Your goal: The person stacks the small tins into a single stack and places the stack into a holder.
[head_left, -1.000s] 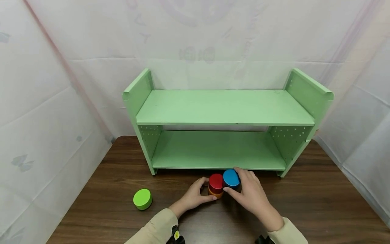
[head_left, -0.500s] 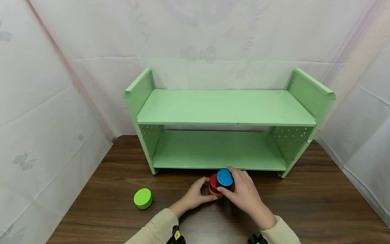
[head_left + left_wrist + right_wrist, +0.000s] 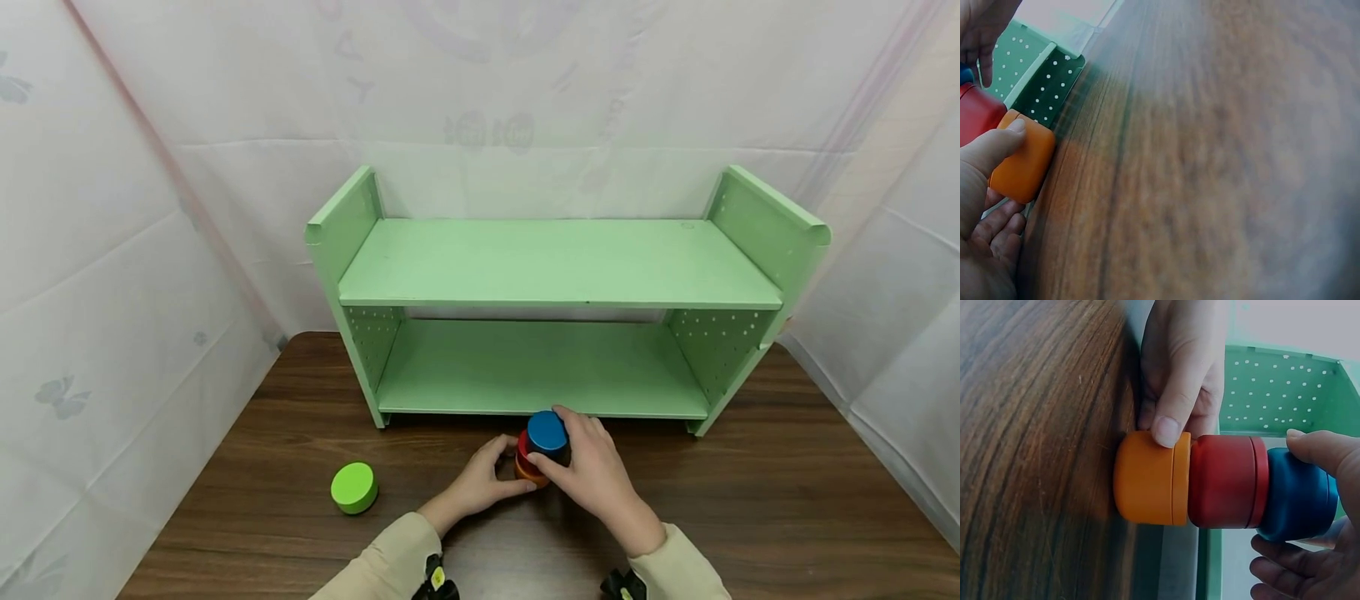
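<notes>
Canister of glossy blue, short and rounded [image 3: 1297,497], is held against the top of a squat red cylinder [image 3: 1222,481] stacked on a squat orange cylinder [image 3: 1147,478], between the left and right edges of the brown wooden surface [image 3: 735,517]. My right grip [image 3: 596,475], partly spread, clasps the blue; my left grip [image 3: 474,483] pinches the orange. A lime-green cylinder [image 3: 354,487] lies nearer the surface's left edge.

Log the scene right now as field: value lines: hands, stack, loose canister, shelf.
Left hand: grips orange rounded canister
Right hand: holds glossy blue round canister, slightly tilted
Stack: orange below, red round canister on it, blue at red's top, full seating unclear
Apart: bright green round canister, left side of dark wood-grain table
Behind: pale green two-tier shelf
</notes>
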Tool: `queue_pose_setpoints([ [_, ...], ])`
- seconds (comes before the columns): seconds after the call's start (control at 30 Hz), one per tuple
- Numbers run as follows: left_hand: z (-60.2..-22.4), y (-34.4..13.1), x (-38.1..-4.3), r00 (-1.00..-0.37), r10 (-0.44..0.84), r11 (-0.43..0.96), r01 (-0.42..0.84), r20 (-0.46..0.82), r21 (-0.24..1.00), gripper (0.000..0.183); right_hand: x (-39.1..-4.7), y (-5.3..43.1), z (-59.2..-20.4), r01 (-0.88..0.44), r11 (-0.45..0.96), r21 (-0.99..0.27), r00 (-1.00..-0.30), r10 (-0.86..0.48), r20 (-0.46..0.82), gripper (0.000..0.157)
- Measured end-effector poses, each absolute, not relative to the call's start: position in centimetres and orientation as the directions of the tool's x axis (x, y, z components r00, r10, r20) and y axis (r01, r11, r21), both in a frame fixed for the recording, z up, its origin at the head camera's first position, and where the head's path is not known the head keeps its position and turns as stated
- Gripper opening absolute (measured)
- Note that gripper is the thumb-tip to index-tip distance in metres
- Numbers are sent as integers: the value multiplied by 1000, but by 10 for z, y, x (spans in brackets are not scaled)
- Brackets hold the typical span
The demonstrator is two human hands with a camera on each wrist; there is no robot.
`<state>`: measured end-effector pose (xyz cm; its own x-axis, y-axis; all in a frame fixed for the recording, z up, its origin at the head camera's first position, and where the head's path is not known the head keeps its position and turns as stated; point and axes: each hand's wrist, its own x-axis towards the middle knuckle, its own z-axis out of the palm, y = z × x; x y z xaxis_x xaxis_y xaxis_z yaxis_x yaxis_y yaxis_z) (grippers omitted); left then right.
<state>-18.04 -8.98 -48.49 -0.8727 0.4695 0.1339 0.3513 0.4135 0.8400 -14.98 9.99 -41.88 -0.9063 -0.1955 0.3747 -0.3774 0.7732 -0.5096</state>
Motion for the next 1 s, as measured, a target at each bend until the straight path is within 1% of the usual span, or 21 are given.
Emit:
queue_pose_setpoints([
  [0.67,-486,-88,-179,-878,459,424,350,135,835,47,-151,97,-427,-358,733,-578,-921,-175,348,81],
  [1.0,-487,-89,-178,-875,457,425,374,161,825,45,-152,97,-428,-358,733,-578,-922,-180,343,82],
])
